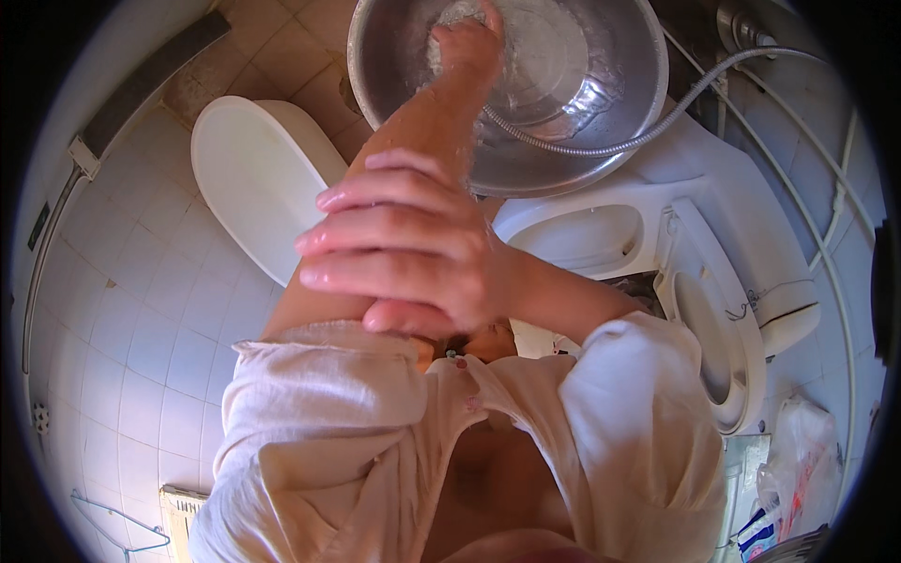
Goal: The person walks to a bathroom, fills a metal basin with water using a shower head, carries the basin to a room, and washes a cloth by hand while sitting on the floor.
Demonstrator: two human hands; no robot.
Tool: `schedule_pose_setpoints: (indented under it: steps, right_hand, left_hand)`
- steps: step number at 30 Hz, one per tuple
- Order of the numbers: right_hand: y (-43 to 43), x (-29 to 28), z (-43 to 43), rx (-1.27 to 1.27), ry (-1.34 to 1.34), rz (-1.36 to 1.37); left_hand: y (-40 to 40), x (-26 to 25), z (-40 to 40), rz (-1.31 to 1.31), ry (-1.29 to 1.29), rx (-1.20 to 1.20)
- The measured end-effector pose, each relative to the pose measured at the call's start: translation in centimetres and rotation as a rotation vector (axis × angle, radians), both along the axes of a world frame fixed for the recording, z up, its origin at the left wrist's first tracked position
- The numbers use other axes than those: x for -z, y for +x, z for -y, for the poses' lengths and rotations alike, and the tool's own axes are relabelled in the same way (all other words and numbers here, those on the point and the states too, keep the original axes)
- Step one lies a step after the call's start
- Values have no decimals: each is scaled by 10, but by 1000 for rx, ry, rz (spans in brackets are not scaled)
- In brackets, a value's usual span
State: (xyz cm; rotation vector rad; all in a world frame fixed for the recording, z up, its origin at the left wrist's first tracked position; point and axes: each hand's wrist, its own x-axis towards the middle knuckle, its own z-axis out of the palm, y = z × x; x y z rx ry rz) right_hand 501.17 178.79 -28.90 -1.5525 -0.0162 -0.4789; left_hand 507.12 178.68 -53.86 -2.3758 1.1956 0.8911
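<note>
My left arm reaches forward, its hand (470,46) inside a large round metal basin (366,77). Water splashes around that hand, hiding its fingertips and whatever may be in it. A flexible metal shower hose (577,151) curves over the basin's rim and passes behind my left wrist; its end is hidden. Across my left forearm (415,127) lies my right hand (408,246), palm down. Its wet fingers point left and are slightly apart, with the thumb nearer my body. It holds no object. Both sleeves of my light shirt (317,394) sit around the elbows.
Left of the basin stands a white oval tub (246,176) on brown floor tiles (281,56). A white toilet (577,239) is at the right, close to the basin. Thin white pipes (795,190) run along the right wall. A plastic bag (802,457) is at lower right, a blue hanger (120,521) at lower left.
</note>
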Motion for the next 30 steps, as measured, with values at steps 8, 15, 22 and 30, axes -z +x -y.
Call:
schedule_pose_setpoints:
  steps: [8,15,22,30]
  right_hand:
    - [-34,172,41,43,-622,-389]
    - [-28,213,108,813,-443,-740]
    - [-21,220,96,-326,2198,-66]
    - [42,109,98,-822,2059,111]
  left_hand:
    - [0,-50,1,-59,-113,-9]
    - [0,-12,-10,7,-159,-139]
    - [0,31,-33,-77,-280,2]
    - [-5,8,-21,-23,-251,-56]
